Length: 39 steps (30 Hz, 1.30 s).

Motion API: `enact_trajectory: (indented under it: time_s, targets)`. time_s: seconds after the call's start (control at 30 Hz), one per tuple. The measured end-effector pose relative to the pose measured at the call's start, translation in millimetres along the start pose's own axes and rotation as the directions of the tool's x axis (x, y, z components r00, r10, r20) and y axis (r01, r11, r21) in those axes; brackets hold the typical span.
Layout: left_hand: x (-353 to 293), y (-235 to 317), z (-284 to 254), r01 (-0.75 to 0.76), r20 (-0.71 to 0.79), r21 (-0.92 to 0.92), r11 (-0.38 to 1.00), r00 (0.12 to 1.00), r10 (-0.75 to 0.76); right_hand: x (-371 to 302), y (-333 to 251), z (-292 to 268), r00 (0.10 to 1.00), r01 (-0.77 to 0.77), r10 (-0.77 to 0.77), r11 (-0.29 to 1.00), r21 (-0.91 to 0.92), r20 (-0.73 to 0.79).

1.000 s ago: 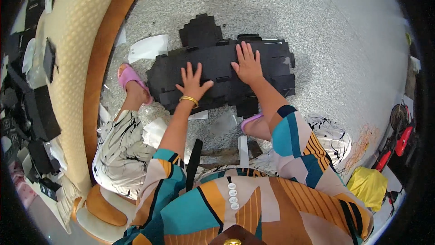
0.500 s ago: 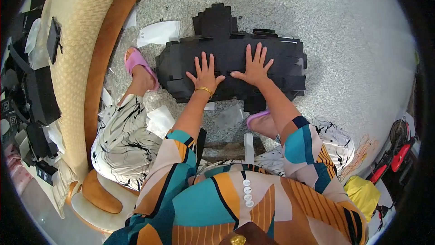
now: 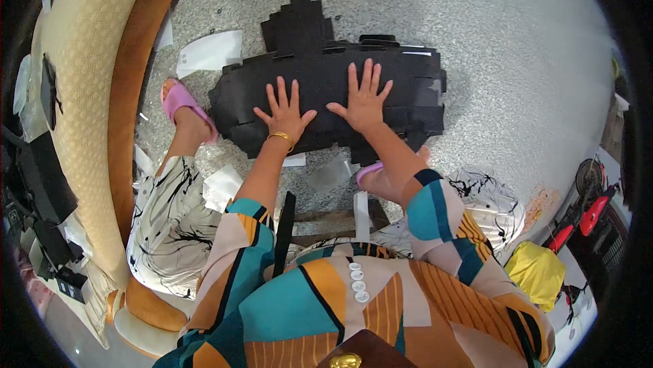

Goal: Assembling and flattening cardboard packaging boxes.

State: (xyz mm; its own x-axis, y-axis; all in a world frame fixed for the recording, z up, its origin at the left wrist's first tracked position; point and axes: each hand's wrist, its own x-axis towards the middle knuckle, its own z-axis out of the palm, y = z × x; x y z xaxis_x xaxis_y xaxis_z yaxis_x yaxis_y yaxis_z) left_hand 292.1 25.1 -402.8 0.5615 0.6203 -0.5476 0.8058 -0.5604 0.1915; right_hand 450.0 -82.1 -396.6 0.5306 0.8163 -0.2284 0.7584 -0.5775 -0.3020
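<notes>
While both palms are lying flat on it, the black cardboard blank (image 3: 320, 82) is resting on the floor (image 3: 517, 75) between and ahead of the person's feet, and it is serving as landmark for this report. Left of the blank's middle, the left hand (image 3: 286, 120) is resting palm down; its grip is lying apart, fingers spread, clamped on nothing. Just right of that middle, the right hand (image 3: 366, 106) is matching it, its grip likewise spreading wide and holding nothing. How hard either hand is bearing down cannot be told.

For sound work, in this inspector's judgement, the palms should be sharing the load evenly, with the weight going straight down and the fingers keeping off the raised tabs along the far edge. Pressing at the middle alone is probably leaving both ends less well supported.

As to edges and room, the cream sofa (image 3: 88, 62) is bounding the space well left of the blank. A pink sandal (image 3: 182, 99) is standing just beside the blank's left end, and a white sheet (image 3: 209, 54) is lying at its far left corner; whether they are touching is unclear. Close to the near edge, a clear plastic piece (image 3: 330, 174) is lying, with the other sandal (image 3: 369, 174) sitting to its right. Speckled floor is extending beyond the blank's right end, apparently offering the most room for moving, with a yellow bundle (image 3: 537, 274) lying well apart, nearer the person.
</notes>
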Motion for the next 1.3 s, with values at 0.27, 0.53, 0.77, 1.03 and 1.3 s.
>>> enact_trajectory:
  time_s: [0.27, 0.53, 0.77, 1.03, 1.3]
  targets:
    - [5, -1, -8, 0.02, 0.076, 0.019, 1.0, 0.997, -0.021, -40, 40, 1, 0.994, -0.086, 0.085, 0.996, -0.021, -0.063]
    - [0, -5, 1, 0.014, 0.081, 0.002, 1.0, 0.997, -0.014, -53, 43, 9, 0.882, -0.467, 0.47, 0.881, 0.075, -0.023]
    - [6, 5, -10, 0.025, 0.141, -0.021, 0.999, 0.99, -0.021, -44, 40, -13, 0.729, -0.671, 0.658, 0.742, 0.008, 0.187]
    - [-7, 1, -50, -0.047, 0.135, -0.023, 0.999, 0.99, 0.05, -34, 8, -76, 0.728, -0.597, 0.625, 0.78, -0.186, 0.282]
    - [-24, -85, -129, -0.263, -0.149, -0.394, 0.881, 0.964, 0.221, -52, 62, -63, 0.915, -0.401, 0.401, 0.89, -0.219, -0.042]
